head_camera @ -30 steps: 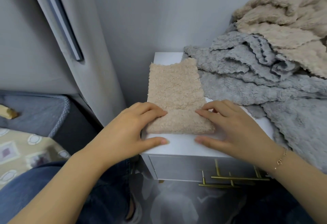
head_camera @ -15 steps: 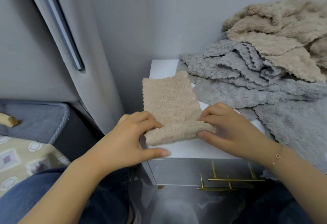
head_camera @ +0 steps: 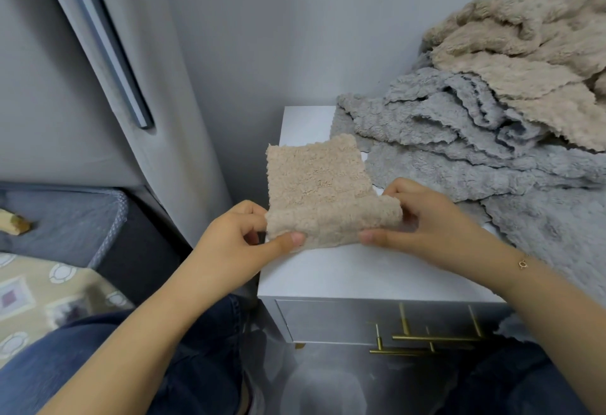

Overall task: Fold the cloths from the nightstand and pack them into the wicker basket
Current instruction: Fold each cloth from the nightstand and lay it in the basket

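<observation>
Folding of a small beige cloth at the near part of the white nightstand. The left hand pinches the cloth's near left corner between thumb and fingers; the right hand pinches the near right corner likewise. A second ago the cloth lay flat on the tabletop under both hands; its near edge has since been lifted clear of the surface and curled toward the far edge, while the far part appears to rest on the nightstand. Judged from this, a crosswise fold is under way and not yet closed: the raised edge has still to be carried over and laid on the far edge. A heap of grey cloths lies just beside it to the right, with beige cloths piled on top, all unfolded, so most of the task remains. The wicker basket is not in view.
</observation>
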`<state>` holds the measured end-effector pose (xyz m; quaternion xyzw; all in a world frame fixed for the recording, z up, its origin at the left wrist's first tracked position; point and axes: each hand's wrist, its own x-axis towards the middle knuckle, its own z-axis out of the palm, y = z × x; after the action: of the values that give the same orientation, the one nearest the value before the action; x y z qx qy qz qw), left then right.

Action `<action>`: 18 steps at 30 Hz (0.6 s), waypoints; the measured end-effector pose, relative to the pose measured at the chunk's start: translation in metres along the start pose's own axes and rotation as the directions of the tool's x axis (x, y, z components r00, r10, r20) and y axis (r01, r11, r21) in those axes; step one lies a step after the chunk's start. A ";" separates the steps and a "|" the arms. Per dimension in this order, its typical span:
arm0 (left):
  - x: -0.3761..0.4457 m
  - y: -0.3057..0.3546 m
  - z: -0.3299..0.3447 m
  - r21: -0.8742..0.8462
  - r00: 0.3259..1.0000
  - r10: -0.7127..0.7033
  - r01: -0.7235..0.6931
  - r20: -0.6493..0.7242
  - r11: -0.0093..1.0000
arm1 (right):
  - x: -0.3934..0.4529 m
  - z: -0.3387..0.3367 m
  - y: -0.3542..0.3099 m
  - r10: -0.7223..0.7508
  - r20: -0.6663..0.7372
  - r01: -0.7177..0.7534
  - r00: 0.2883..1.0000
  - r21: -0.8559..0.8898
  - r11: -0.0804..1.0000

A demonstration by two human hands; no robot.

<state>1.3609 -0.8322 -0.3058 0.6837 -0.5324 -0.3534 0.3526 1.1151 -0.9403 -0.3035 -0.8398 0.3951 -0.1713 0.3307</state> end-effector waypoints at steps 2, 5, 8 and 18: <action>0.001 -0.002 0.000 -0.084 0.998 -0.068 0.066 -0.018 0.994 | 0.003 -0.002 -0.003 0.052 -0.021 -0.051 0.998 0.059 0.997; 0.004 -0.001 -0.003 -0.160 0.987 -0.161 0.157 -0.007 0.975 | 0.006 -0.003 -0.008 0.135 -0.073 -0.126 0.988 0.114 0.985; 0.008 0.000 -0.005 -0.161 0.979 -0.200 0.191 -0.036 0.968 | 0.009 0.000 -0.009 0.170 -0.118 -0.162 0.978 0.075 0.984; 0.005 -0.002 0.006 0.400 0.875 0.265 -0.090 -0.405 0.912 | 0.011 0.016 0.000 0.051 -0.349 -0.121 0.936 -0.182 0.976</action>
<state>1.3580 -0.8376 -0.3111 0.7478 -0.5543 -0.0444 0.3627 1.1307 -0.9419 -0.3143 -0.8081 0.4983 -0.2591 0.1777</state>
